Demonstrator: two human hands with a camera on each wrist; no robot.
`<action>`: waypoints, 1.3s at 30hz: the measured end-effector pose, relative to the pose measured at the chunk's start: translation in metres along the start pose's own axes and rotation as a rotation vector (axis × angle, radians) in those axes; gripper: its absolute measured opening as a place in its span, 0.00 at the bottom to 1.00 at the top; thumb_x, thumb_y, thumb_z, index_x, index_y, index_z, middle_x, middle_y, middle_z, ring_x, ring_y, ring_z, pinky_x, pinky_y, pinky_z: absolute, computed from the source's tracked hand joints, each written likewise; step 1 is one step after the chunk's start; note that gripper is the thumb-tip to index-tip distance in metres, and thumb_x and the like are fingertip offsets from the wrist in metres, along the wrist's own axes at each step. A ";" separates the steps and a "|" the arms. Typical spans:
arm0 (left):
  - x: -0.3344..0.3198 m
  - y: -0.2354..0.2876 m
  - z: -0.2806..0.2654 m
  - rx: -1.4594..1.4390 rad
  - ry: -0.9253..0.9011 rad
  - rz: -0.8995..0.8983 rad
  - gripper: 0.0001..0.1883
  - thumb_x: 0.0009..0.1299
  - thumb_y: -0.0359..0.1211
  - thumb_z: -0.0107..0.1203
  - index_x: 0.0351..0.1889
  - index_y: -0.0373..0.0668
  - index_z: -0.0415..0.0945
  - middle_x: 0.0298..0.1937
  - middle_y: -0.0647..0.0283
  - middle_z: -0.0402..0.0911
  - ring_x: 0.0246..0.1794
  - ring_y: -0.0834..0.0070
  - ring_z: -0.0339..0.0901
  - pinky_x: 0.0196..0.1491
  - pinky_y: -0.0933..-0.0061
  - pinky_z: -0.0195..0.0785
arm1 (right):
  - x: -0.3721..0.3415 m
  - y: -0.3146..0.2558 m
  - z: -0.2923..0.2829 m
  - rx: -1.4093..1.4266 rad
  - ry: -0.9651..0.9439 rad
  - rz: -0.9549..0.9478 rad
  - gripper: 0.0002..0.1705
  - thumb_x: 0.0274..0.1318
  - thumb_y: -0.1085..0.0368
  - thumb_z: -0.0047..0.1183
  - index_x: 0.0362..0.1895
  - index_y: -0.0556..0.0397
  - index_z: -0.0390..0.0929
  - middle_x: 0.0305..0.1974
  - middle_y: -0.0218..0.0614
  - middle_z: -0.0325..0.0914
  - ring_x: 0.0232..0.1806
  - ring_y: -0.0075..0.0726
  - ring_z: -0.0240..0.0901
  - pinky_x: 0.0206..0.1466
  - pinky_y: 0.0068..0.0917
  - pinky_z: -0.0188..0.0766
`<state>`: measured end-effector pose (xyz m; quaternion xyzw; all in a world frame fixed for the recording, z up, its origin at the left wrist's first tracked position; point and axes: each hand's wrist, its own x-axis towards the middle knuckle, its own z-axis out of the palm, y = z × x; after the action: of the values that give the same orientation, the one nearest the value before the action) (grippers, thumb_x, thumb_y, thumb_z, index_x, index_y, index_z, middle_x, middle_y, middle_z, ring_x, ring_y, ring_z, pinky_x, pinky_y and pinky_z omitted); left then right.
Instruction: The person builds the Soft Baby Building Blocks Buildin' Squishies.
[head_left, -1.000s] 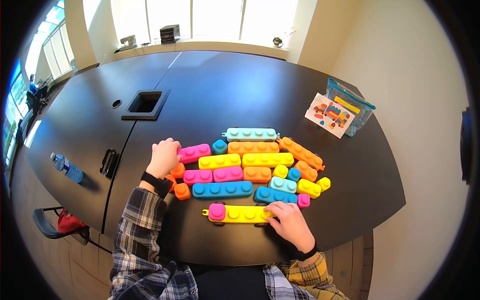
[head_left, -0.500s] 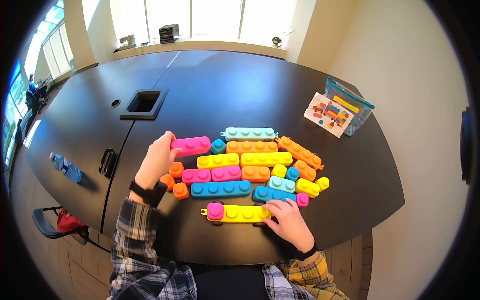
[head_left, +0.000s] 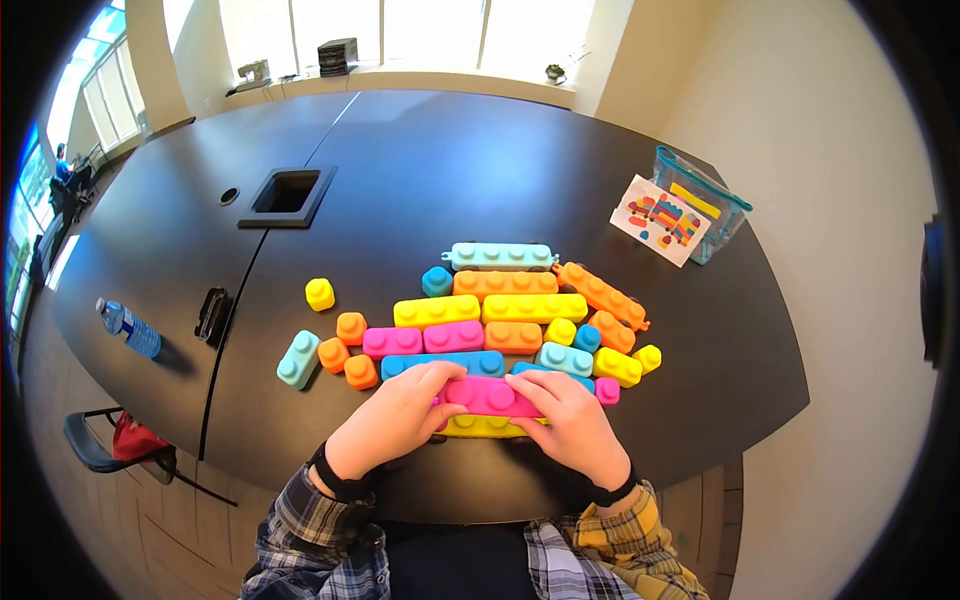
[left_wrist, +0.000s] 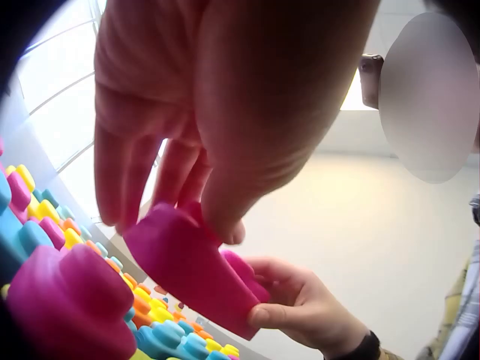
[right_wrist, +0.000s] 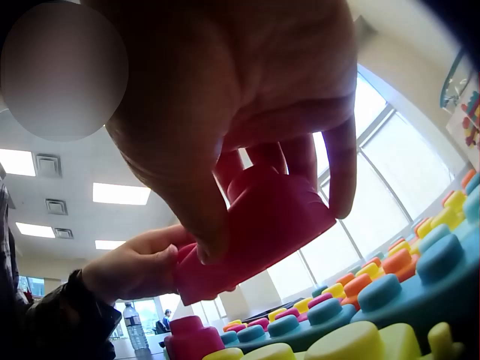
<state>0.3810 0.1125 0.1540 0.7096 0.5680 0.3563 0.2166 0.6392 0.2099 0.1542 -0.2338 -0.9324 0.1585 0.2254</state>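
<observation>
Pinching pink block (head_left: pixel 499 399), grips of left hand (head_left: pixel 400 420) and right hand (head_left: pixel 575 420) hovered above yellow base (head_left: pixel 482 428); pale-blue base (head_left: pixel 501 262) at twelve o'clock.

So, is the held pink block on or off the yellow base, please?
Off: left hand and right hand hold the block; the right wrist view shows a gap above the base.

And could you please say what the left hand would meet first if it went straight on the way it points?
Beyond the pink block it holds, the left hand would probably meet the long blue block, though depth is unclear; it might pass above.
</observation>
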 end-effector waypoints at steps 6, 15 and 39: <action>-0.026 -0.010 -0.010 0.103 -0.072 -0.055 0.27 0.70 0.36 0.70 0.65 0.40 0.75 0.55 0.50 0.84 0.57 0.50 0.82 0.60 0.56 0.76 | -0.021 0.010 -0.002 0.166 0.013 0.105 0.33 0.54 0.65 0.73 0.66 0.52 0.80 0.58 0.43 0.82 0.59 0.53 0.80 0.63 0.43 0.78; -0.035 -0.021 0.004 0.029 -0.058 -0.147 0.20 0.73 0.35 0.67 0.59 0.40 0.79 0.53 0.53 0.85 0.54 0.52 0.84 0.56 0.57 0.78 | -0.023 0.013 0.015 0.209 -0.048 0.099 0.31 0.56 0.63 0.73 0.64 0.52 0.81 0.58 0.43 0.82 0.60 0.53 0.80 0.63 0.42 0.79; -0.036 -0.020 0.009 0.025 -0.039 -0.202 0.19 0.72 0.34 0.68 0.57 0.40 0.76 0.51 0.51 0.85 0.52 0.49 0.85 0.55 0.56 0.78 | -0.019 0.010 0.024 0.164 -0.032 0.121 0.23 0.62 0.59 0.69 0.58 0.54 0.82 0.54 0.42 0.85 0.56 0.51 0.81 0.60 0.41 0.79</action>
<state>0.3708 0.0842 0.1249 0.6582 0.6366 0.3117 0.2537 0.6460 0.2044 0.1231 -0.2679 -0.9040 0.2514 0.2188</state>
